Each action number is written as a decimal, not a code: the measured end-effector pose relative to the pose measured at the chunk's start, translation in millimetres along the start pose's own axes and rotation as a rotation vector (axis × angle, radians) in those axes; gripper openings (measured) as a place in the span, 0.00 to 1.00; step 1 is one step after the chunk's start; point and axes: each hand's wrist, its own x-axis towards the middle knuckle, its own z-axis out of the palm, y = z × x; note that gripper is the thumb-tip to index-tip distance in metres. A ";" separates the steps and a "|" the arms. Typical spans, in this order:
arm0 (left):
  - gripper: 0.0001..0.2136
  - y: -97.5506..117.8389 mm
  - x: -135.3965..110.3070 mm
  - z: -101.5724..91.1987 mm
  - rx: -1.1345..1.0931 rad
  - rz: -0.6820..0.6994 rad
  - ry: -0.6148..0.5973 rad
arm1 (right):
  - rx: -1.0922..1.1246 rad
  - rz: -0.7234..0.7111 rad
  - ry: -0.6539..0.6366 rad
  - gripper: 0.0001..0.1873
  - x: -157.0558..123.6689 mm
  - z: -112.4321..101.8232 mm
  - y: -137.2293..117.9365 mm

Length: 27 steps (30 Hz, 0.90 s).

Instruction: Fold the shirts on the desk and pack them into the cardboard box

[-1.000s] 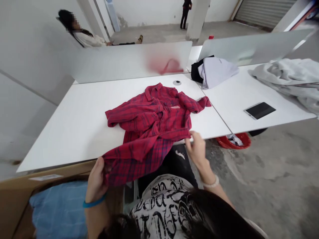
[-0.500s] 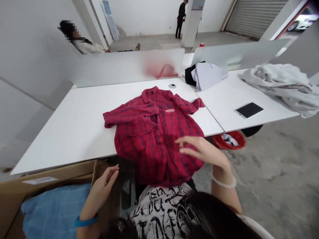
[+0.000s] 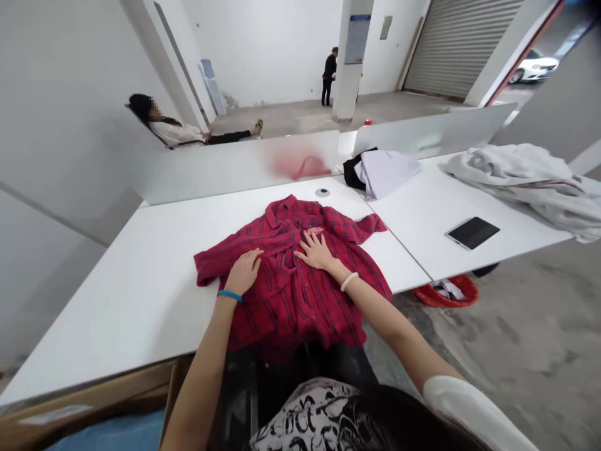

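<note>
A red plaid shirt (image 3: 328,300) lies spread on the white table (image 3: 126,282), collar toward the back, with its lower part hanging over the front edge. My left hand (image 3: 244,272) rests on the shirt's left sleeve area, fingers stretched forward and close together. On the chest, beside a pale patch, my right hand (image 3: 316,252) lies flat with its fingers spread. Neither hand appears to grip the cloth. A blue band is on my left wrist, a white beaded one on my right.
At the front left stands a cardboard box (image 3: 126,383) with blue cloth (image 3: 113,433) inside. Rightward are a lavender garment (image 3: 387,172), a tablet (image 3: 473,232), a grey-white garment pile (image 3: 521,169) and a red bin (image 3: 446,299). Frosted dividers (image 3: 188,172) line the back; two people are beyond.
Both hands have moved forward onto the shirt, the left from beside the box, the right from above the shirt's lower right. The camera view has tilted up.
</note>
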 end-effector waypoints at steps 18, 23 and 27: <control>0.14 -53.4 162.6 -3.9 -0.088 -0.079 -0.204 | 0.021 0.028 0.039 0.34 91.4 11.6 39.4; 0.13 -45.5 162.1 8.4 -0.153 -0.015 -0.222 | 0.017 0.034 0.078 0.34 88.9 9.7 36.6; 0.16 -51.5 161.6 -20.0 -0.262 0.014 -0.207 | 0.014 0.074 0.090 0.33 80.0 7.9 30.0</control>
